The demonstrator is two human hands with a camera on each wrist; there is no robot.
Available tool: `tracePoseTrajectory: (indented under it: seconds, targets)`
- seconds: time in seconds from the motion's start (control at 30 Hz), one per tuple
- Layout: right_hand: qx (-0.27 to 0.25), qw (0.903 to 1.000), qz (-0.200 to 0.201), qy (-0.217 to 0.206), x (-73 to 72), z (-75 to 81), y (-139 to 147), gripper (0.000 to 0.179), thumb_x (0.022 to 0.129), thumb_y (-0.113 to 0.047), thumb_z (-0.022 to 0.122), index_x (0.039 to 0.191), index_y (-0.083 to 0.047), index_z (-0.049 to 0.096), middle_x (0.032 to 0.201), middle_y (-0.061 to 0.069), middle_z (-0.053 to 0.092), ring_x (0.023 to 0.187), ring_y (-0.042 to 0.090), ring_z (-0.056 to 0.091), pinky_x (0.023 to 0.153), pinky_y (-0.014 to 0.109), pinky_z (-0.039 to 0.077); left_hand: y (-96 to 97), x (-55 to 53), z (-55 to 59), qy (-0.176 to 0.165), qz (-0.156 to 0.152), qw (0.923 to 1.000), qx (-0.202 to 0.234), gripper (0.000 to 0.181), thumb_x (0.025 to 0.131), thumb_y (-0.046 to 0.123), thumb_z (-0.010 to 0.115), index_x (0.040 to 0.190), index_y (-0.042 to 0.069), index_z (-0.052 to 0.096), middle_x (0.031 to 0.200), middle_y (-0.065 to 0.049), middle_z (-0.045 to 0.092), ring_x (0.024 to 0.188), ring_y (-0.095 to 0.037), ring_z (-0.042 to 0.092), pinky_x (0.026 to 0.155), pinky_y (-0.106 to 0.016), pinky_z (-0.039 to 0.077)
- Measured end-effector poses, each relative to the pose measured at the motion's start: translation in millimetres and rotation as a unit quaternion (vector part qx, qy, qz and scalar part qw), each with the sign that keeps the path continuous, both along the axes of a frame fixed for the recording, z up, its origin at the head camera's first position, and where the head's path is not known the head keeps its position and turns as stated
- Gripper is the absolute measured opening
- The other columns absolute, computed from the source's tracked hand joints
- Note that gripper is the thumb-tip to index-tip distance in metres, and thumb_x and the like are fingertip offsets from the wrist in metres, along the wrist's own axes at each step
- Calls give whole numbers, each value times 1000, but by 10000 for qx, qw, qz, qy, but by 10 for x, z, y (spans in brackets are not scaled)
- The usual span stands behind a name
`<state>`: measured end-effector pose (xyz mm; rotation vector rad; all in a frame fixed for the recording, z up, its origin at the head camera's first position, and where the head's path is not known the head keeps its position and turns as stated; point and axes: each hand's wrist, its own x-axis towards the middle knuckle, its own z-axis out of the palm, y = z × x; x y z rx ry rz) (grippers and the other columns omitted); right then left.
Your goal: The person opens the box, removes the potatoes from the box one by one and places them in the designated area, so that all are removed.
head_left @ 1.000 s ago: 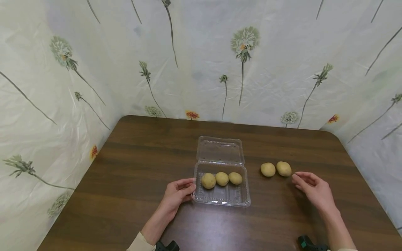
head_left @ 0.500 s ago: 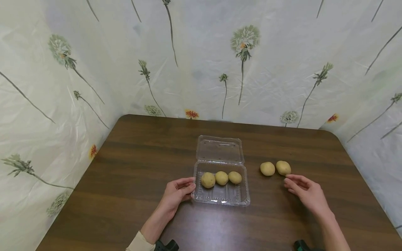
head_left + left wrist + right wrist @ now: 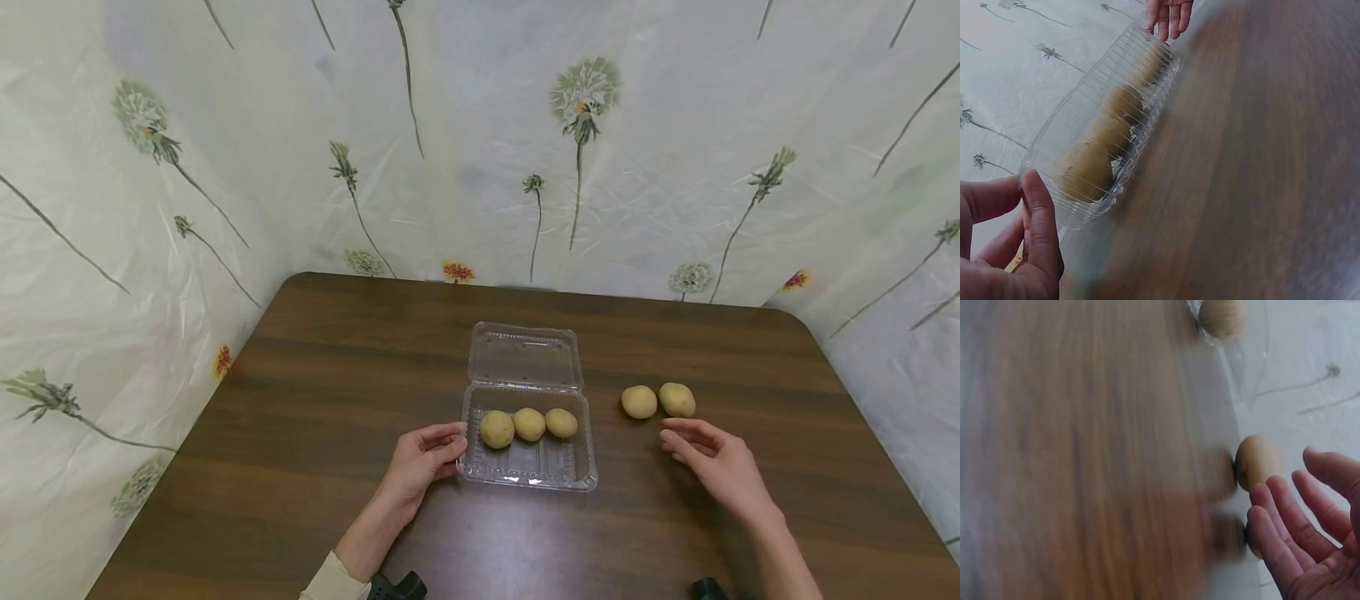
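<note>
A clear plastic clamshell container (image 3: 525, 473) lies on the table with its lid (image 3: 525, 357) folded back. Three potatoes (image 3: 529, 425) sit in a row in its base. My left hand (image 3: 422, 467) pinches the container's left rim between thumb and fingers, as the left wrist view also shows (image 3: 1022, 231). Two more potatoes, one on the left (image 3: 639, 402) and one on the right (image 3: 677, 400), rest on the table right of the container. Just in front of them hovers my right hand (image 3: 716, 462), fingers loosely extended and holding nothing; in the right wrist view it partly hides one potato (image 3: 1259, 462).
The brown wooden table (image 3: 360, 350) has rounded far corners. A pale plastic sheet (image 3: 480, 167) printed with dandelions hangs behind it and on both sides. Dark devices are strapped at both wrists, such as the left wrist device (image 3: 399, 587).
My right hand has moved left along the front of the two loose potatoes. My left hand keeps its hold on the container, which stays in place.
</note>
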<state>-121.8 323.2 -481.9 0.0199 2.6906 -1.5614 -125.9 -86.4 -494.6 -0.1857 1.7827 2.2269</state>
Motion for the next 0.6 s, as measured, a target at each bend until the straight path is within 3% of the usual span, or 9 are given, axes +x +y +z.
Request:
tracePoseTrajectory:
  seconds: [0.6]
  targets:
    - [180, 9995, 211, 144, -2, 32, -172, 42, 96, -34, 64, 124, -3, 63, 108, 16, 69, 92, 13, 69, 74, 29, 56, 2, -5, 16, -29, 3, 9999, 115, 40, 89, 7, 71, 124, -11, 60, 93, -4, 64, 80, -10, 60, 67, -25, 54]
